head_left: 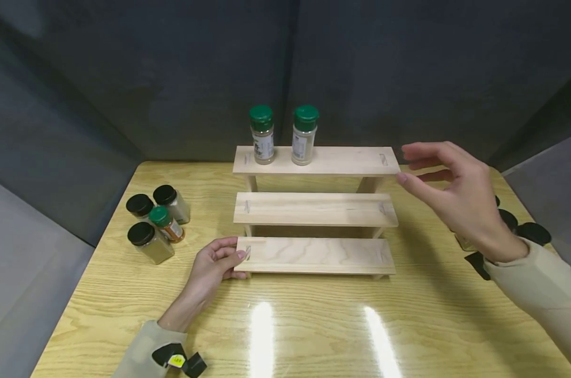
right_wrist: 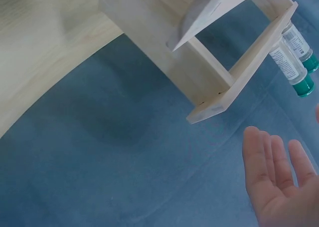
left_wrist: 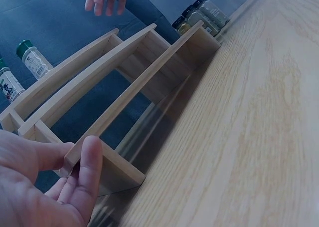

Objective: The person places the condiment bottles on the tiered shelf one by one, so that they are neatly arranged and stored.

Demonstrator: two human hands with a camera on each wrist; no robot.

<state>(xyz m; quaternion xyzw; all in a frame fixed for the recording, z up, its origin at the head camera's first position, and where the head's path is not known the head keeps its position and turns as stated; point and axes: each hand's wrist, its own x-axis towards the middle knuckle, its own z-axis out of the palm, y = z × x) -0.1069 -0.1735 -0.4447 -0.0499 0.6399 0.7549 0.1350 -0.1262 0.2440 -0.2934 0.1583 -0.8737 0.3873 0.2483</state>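
Note:
A three-tier wooden rack stands on the table. My left hand grips the left end of its lowest shelf, thumb on top and fingers beneath, as the left wrist view also shows. On the top shelf, toward its left, two green-capped spice jars stand upright: one jar near the end, the other jar to its right. My right hand is raised beside the right end of the top shelf, holding nothing. Its fingers and thumb are spread apart, and the right wrist view shows the fingers nearly straight.
Left on the table is a cluster of several spice jars: black-capped ones and one green-capped jar. More black-capped jars stand at the right, partly behind my right forearm. Dark fabric hangs behind the table.

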